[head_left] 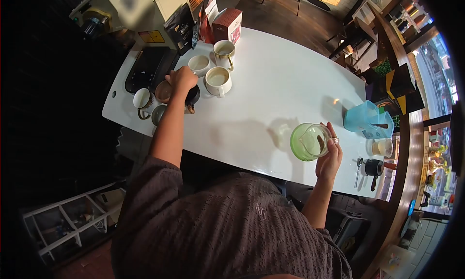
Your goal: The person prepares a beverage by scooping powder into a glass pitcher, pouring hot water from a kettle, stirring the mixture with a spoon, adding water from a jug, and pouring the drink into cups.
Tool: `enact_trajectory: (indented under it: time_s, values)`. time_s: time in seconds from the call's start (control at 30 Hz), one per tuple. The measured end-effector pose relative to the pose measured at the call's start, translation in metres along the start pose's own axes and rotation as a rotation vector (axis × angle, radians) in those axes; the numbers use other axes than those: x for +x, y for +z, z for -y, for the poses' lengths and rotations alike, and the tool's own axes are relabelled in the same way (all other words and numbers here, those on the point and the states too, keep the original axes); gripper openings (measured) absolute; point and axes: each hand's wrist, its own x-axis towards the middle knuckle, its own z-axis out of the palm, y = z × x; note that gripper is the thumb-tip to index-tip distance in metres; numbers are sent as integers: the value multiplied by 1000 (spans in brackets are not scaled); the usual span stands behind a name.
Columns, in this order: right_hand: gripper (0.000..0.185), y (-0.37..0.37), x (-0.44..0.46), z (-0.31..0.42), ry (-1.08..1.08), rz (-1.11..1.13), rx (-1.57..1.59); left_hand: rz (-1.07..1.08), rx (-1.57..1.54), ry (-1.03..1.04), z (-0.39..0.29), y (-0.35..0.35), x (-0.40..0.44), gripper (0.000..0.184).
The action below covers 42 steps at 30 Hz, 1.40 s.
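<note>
One greenish glass pitcher was gripped in right hand above white table; left hand was among cups, couldn't tell if clenched.

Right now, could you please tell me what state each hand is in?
Left hand: fingers down among the cups; grip cannot be told.
Right hand: holding the green glass jug.
</note>
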Motion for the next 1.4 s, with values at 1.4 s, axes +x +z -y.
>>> enact_trajectory:
  time_s: [1.4]
  values:
    - [30, 3, 13, 4, -7, 29, -41, 482, -1681, 298, 58, 34, -261, 20]
